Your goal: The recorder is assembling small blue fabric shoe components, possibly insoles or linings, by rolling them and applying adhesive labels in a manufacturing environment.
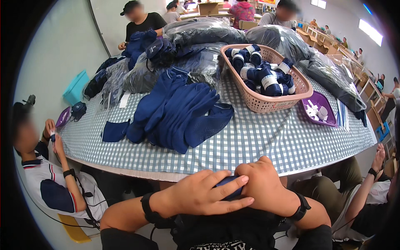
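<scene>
Together, bare fingers (231,187) clasp a rounded navy fabric bundle (236,194).

A dark navy-blue piece (227,181), seemingly of cloth, is held at the near middle of the scene; it looks compact and smooth, with a rounded far edge; the left hand (202,192) lies with fingers spread across it, the right hand (266,179) curls against its right side; most is covered, its full shape hidden.
</scene>
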A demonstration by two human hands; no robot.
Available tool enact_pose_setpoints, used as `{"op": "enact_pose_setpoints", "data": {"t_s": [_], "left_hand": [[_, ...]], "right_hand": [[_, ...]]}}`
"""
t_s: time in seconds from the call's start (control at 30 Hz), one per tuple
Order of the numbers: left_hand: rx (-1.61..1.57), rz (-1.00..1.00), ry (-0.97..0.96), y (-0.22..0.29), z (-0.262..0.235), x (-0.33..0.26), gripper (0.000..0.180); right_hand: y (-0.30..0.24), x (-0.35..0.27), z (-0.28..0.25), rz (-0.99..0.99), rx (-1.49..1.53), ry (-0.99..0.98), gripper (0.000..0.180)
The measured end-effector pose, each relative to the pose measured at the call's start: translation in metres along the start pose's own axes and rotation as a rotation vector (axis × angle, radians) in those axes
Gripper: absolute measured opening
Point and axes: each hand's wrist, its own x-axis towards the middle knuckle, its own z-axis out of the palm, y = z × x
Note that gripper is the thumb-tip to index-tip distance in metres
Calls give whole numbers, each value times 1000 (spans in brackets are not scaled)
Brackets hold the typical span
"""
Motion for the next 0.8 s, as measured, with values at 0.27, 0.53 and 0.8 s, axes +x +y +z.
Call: {"op": "enact_pose_setpoints", "data": {"t_s": [0.27,0.53,0.8], "left_hand": [[52,128,120,-24,4,4,39],[-488,-266,91,-46,8,0,44],[-1357,-766,143,-50,22,-5,57]], "right_hand": [[3,24,-17,88,259,-306,36],[27,41,-49,239,735,-413,81],[50,35,-34,123,828,-176,74]]}}
